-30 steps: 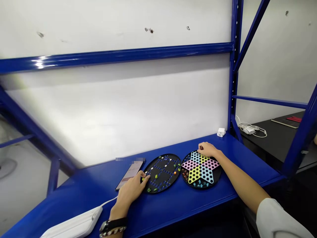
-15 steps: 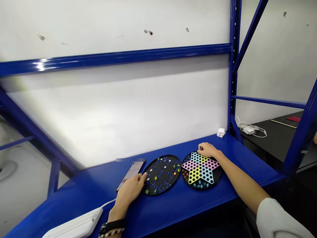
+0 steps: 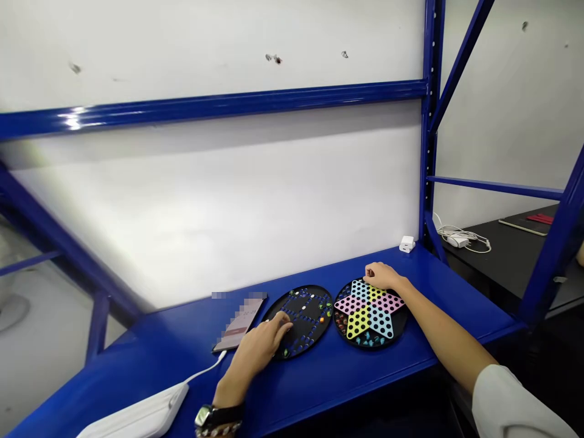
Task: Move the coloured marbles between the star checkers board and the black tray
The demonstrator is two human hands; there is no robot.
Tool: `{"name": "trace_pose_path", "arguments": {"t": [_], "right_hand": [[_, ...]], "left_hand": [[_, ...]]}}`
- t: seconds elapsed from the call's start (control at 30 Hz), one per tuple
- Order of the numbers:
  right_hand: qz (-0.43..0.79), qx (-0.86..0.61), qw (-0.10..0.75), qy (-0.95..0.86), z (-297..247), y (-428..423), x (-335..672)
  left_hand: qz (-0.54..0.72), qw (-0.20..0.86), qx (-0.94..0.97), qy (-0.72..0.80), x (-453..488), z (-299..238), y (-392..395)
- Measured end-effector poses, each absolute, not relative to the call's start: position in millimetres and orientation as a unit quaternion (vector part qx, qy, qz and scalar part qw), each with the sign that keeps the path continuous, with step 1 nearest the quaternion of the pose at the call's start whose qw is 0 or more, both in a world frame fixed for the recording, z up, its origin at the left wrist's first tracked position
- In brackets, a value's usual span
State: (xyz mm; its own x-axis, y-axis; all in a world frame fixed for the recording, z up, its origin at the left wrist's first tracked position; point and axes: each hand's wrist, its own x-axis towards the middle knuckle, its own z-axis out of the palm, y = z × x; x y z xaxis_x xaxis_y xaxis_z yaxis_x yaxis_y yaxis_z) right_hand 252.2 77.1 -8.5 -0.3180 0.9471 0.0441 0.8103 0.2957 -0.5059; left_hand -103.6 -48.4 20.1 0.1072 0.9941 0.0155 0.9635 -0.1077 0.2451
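Note:
My left hand (image 3: 263, 344) reaches over a black round game board (image 3: 298, 328) with blue-edged slots, its fingers curled towards the thumb. Whatever lies between the fingertips is hidden. Green marbles (image 3: 329, 306), white pieces (image 3: 303, 308) and an orange die-like cube (image 3: 322, 319) rest on this board. To the right, my right hand (image 3: 382, 275) is closed at the far edge of a Chinese checkers board (image 3: 368, 309). The inside of that hand cannot be seen. Under the star-shaped coloured top, light blue pieces (image 3: 371, 340) and dark red pieces (image 3: 340, 321) show in the tray.
A phone (image 3: 241, 322) lies left of the boards, cabled to a white power bank (image 3: 141, 410). A white charger plug (image 3: 407, 244) stands at the back right of the blue shelf (image 3: 319, 389). Blue posts and beams (image 3: 219, 106) frame the shelf against a white wall.
My left hand has moved right and further over the black board, covering a green marble and a white piece that showed before. My right hand stays where it was.

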Motion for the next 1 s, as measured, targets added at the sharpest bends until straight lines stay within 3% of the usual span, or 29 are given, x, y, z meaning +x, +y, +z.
{"name": "trace_pose_path", "arguments": {"t": [0.23, 0.37, 0.43, 0.6, 0.7, 0.87, 1.0], "right_hand": [[0.197, -0.561, 0.171, -0.786, -7.6, 75.8, 251.3], [0.192, -0.564, 0.165, -0.786, -7.3, 75.8, 250.9], [0.193, -0.563, 0.165, -0.786, -7.3, 76.0, 250.9], [0.193, -0.566, 0.167, -0.784, -7.0, 75.6, 251.0], [0.191, -0.567, 0.163, -0.784, -5.5, 74.3, 250.5], [0.2, -0.573, 0.158, -0.779, -1.1, 71.5, 249.2], [0.203, -0.574, 0.155, -0.778, 0.5, 70.7, 249.1]], "left_hand": [[0.057, 0.067, 0.733, 0.674, -92.9, 15.8, -48.9], [0.16, 0.129, 0.726, 0.656, -91.4, 19.6, -48.6], [0.276, 0.225, 0.697, 0.622, -87.9, 27.3, -50.0], [0.532, 0.596, 0.447, 0.403, -76.9, 58.2, -59.7], [0.585, 0.688, 0.314, 0.293, -72.1, 67.8, -64.2], [0.583, 0.669, 0.317, 0.334, -59.5, 49.7, -55.6], [0.471, 0.491, 0.531, 0.504, -46.9, 26.6, -37.2]]}}
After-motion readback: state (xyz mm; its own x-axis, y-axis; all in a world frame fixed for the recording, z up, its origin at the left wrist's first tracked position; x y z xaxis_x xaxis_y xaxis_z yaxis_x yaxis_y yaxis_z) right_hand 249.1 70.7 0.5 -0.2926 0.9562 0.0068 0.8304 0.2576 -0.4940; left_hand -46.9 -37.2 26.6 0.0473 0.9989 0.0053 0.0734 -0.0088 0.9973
